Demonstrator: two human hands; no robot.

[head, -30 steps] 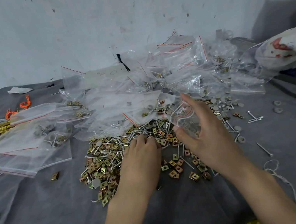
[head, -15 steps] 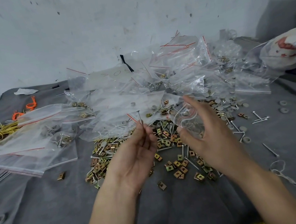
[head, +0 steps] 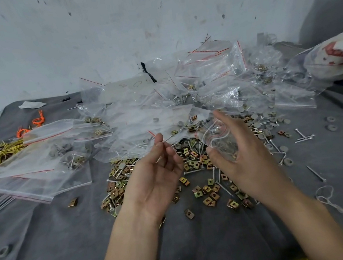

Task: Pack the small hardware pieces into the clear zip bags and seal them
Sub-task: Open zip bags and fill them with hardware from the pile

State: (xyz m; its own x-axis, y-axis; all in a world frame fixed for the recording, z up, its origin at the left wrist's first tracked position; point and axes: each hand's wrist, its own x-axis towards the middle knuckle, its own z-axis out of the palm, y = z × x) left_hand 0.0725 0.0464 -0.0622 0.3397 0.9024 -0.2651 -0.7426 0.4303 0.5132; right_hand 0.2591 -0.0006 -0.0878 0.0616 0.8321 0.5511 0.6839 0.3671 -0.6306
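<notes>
Grey cloth-covered bench [head: 207,247] against a stained white wall. Loose pile of hardware pieces [head: 195,159] in the middle: brass clips and nails, with grey washers [head: 259,120] scattered to the right. Filled zip bags [head: 162,108] are heaped behind the pile. Flat empty bags [head: 29,188] are stacked at left, and yellow ties [head: 1,152] lie further left.

Change: a second ago the left hand [head: 157,177] was palm-down on the pile, picking. Half a second ago it had lifted with a nail standing upright. Now it is palm-up above the pile, thumb and fingertip pinching the nail [head: 168,138], other fingers loosely curled. The nail is tipped over, with its far end toward the right.

The right hand [head: 242,159] has kept its place. Fingers and thumb are curled round a small clear zip bag [head: 219,142], held up off the bench just right of the nail. Some pieces seem to be inside already. Bag mouth looks open, but glare makes it hard to confirm. Nail and bag are near, not touching.

Judgement: the pick is done and the insert step is starting, with the nail lined up for the bag mouth. This bag is not sealed yet. Plenty of loose pieces remain on the bench, so the task is mid-way at best. Risk: the nail point snags or pierces the thin film.
</notes>
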